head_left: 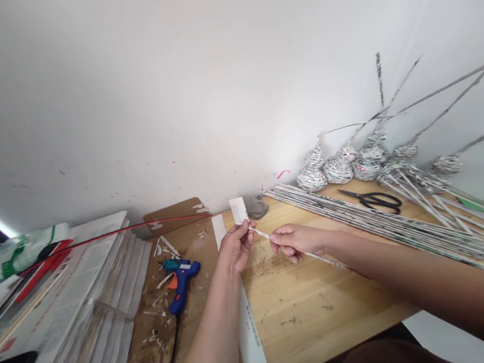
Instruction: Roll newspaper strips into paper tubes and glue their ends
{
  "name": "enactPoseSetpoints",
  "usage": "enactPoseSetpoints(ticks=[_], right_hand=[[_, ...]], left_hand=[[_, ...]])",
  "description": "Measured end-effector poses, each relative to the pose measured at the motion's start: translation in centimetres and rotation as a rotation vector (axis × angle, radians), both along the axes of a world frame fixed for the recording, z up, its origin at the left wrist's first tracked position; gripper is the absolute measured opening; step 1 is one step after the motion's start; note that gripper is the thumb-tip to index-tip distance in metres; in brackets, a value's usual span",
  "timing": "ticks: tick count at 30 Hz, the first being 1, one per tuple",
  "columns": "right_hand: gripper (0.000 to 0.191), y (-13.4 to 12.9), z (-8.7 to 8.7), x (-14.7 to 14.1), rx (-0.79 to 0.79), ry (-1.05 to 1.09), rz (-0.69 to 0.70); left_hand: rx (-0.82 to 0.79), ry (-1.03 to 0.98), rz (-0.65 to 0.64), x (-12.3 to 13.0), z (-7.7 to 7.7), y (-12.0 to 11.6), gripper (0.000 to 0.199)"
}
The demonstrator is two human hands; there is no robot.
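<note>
A thin paper tube runs slantwise between my hands and on under my right forearm. At its far end the paper is still a flat, unrolled strip that stands up beyond my fingers. My left hand pinches the paper where flat strip turns into tube. My right hand is closed around the tube a little further right, fingers curled. Beneath my left wrist lies a long white paper strip on the wooden table.
Left are a blue glue gun on stained cardboard and a tall newspaper stack. Rolled paper tubes, black scissors and several woven paper gourd shapes lie right. A grey cloth sits by the wall.
</note>
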State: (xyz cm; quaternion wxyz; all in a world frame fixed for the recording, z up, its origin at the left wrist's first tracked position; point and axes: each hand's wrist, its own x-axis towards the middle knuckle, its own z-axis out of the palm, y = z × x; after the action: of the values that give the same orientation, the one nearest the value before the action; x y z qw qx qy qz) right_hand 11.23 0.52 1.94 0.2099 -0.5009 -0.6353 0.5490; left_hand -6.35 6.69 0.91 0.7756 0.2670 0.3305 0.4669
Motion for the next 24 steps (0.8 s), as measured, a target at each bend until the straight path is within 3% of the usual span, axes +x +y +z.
enactPoseSetpoints(ticks=[2,6,7,9,13,15,17,21,22,24], right_hand=[[0.041,0.0,0.2,0.2,0.051,-0.062,0.002],[0.033,-0.7,0.7,-0.2,0.578,-0.449,-0.127],[0.032,-0.8,0.8,-0.4,0.641,-0.476,-0.141],[0.035,-0.9,0.8,-0.6,0.542,-0.387,-0.134],[0.041,-0.6,0.5,-0.2,-0.032,0.084,-0.059],[0.043,-0.4,0.4,0.0,-0.151,0.201,-0.024],[0.043,-0.5,0.4,-0.1,-0.055,0.12,-0.046],[0.031,-0.8,0.2,-0.7,0.501,-0.277,-0.167],[0.03,-0.8,0.2,-0.8,0.548,-0.304,-0.171],[0.034,-0.7,0.2,-0.9,0.399,-0.196,-0.13]], left_hand=[[-0.01,-0.003,0.015,0.1,-0.1,0.1,0.006],[-0.029,-0.007,0.07,0.1,-0.2,0.3,0.008],[-0.034,-0.007,0.078,0.1,-0.2,0.3,0.009],[-0.039,-0.009,0.083,0.0,-0.1,0.3,0.009],[-0.032,-0.019,0.068,0.0,0.2,0.2,0.007],[-0.027,-0.024,0.065,0.0,0.2,0.1,0.006],[-0.023,-0.024,0.068,0.0,0.1,0.1,0.006],[-0.017,-0.016,0.091,0.0,0.0,0.2,0.007],[-0.014,-0.016,0.094,0.0,0.0,0.2,0.007],[-0.007,-0.019,0.09,-0.1,0.1,0.2,0.007]])
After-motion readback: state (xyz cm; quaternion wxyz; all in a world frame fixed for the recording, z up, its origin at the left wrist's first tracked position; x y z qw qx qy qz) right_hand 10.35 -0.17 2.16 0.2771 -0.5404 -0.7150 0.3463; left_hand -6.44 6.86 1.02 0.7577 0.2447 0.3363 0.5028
